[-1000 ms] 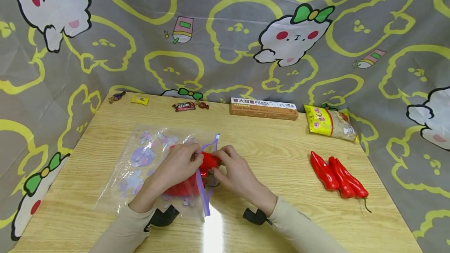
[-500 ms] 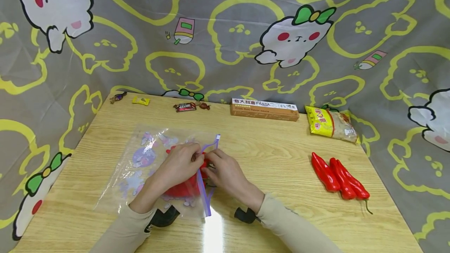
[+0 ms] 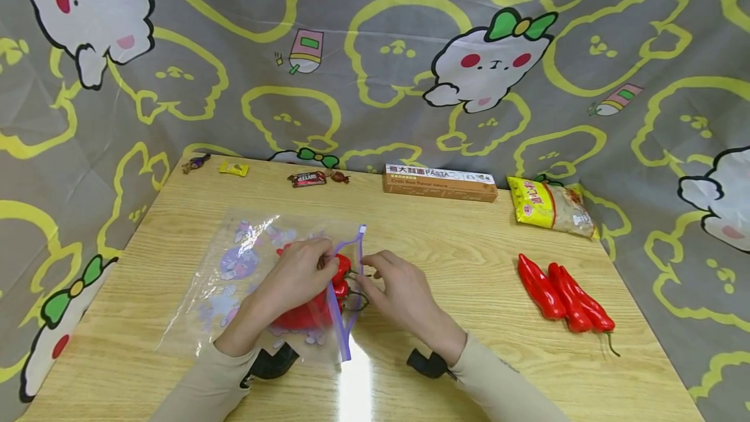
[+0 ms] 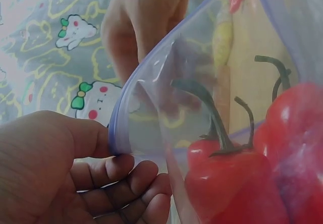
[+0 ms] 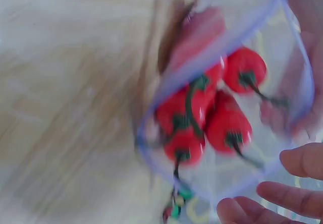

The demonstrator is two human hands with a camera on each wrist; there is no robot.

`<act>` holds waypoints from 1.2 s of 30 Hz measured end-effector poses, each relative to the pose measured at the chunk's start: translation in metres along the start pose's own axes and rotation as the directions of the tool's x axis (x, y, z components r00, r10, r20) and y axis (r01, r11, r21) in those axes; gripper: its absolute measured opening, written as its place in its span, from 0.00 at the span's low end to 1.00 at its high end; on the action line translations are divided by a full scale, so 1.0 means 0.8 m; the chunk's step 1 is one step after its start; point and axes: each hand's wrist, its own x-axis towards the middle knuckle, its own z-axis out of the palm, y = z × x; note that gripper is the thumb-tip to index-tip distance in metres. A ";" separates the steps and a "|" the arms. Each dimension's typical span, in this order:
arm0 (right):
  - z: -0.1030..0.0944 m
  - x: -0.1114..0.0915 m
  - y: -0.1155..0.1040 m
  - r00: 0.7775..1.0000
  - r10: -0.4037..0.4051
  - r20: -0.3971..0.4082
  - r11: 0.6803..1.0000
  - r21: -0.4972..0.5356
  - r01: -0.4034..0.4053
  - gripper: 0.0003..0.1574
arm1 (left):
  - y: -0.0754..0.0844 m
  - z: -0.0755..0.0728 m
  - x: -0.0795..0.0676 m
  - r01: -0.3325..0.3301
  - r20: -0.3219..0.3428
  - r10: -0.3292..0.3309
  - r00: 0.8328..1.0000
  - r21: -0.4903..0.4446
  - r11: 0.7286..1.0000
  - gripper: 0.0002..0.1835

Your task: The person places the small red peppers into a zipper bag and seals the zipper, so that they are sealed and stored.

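A clear zip-lock bag [image 3: 199, 298] with a purple rim lies on the table, its mouth held apart toward the right. Several red peppers [image 4: 234, 183] with green stems are inside, stems pointing out of the opening. My left hand [image 3: 300, 272] pinches the bag's rim between thumb and forefinger. Just outside the mouth is my right hand [image 3: 405, 292], its fingers relaxed and spread with nothing between them. In the right wrist view its fingers [image 5: 298, 199] are beside the rim, and the pepper stems face it.
More red peppers [image 3: 541, 288] lie on the table at the right. Along the back are a pasta box [image 3: 439, 182], a yellow food packet [image 3: 551, 207], a red-wrapped candy [image 3: 307, 178] and a yellow candy [image 3: 234, 168]. Patterned cloth [image 3: 375, 129] hangs behind.
My right hand pushed a red pepper leftward into the bag, let it go and drew back to the right, out of the mouth. The left hand stayed at the rim.
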 end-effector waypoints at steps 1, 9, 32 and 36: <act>-0.006 -0.005 0.006 1.000 0.008 -0.018 1.000 -0.011 -0.008 0.13 | 0.000 0.000 0.000 0.004 -0.001 -0.004 1.000 -0.002 1.000 0.12; -0.056 -0.063 0.093 0.979 0.143 -0.144 0.958 -0.228 -0.173 0.14 | -0.001 0.001 0.000 0.030 0.004 -0.030 1.000 -0.017 0.999 0.13; -0.127 -0.167 0.230 0.793 0.609 -0.023 0.684 -0.490 -0.540 0.29 | -0.003 0.003 0.000 0.060 0.012 -0.060 0.998 -0.031 0.998 0.12; -0.125 -0.168 0.231 0.782 0.623 -0.006 0.682 -0.485 -0.547 0.26 | -0.003 0.003 0.000 0.060 0.012 -0.060 0.998 -0.037 0.997 0.12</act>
